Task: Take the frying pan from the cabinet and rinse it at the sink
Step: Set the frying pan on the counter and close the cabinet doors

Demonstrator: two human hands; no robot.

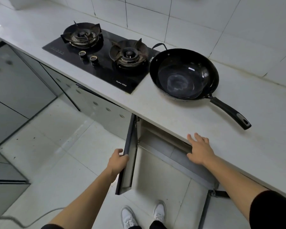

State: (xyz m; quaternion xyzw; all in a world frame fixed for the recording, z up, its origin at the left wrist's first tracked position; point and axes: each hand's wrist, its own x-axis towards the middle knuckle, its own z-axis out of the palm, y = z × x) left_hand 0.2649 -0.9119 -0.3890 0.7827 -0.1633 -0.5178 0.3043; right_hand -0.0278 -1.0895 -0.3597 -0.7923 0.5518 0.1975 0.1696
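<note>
Over at ten o'clock sits the two-burner gas hob (99, 58), set into the white table (172, 109). Below, at six o'clock, the left hand (117, 161) grips the edge of the open cabinet door (128, 156), fingers (120, 151) curled round it. The cabinet (163, 146) gapes under the table edge, its inside mostly hidden. Just right, the right hand (199, 148) rests flat on the table lip, fingers straight and spread. Up at two o'clock, the black frying pan (183, 73) sits on the table beside the hob, long handle (229, 111) pointing toward four o'clock.
</note>
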